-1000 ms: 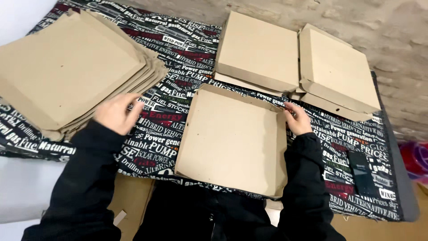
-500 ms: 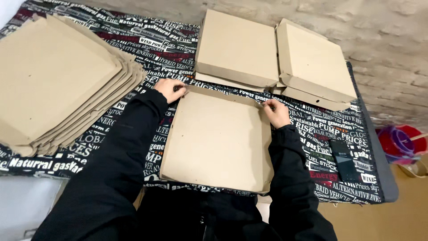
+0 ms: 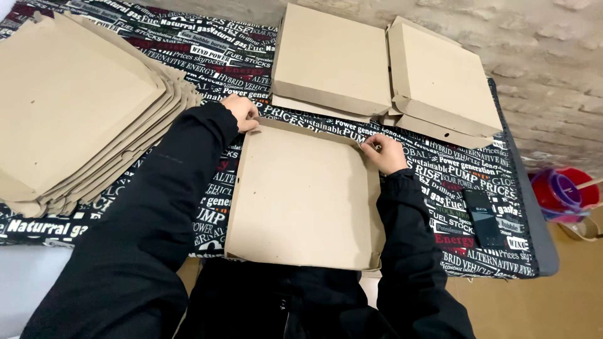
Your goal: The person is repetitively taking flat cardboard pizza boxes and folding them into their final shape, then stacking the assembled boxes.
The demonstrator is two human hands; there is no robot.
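**Pizza box blank: both hands on far corners**

Cardboard pizza box (image 3: pixel 304 198) lies flat on the printed tablecloth (image 3: pixel 465 176), near edge overhanging. Left hand (image 3: pixel 242 112) pinches its far-left corner flap, right hand (image 3: pixel 384 152) its far-right. Flat blanks stack (image 3: pixel 75 107) left; folded boxes (image 3: pixel 383 69) behind.

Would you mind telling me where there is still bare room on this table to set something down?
Bare cloth shows between the half-folded box and the dark phone, and along the far edge between the flat cardboard stack and the two finished boxes. The far edge of the box is crowded: left hand and right hand grip its corners.
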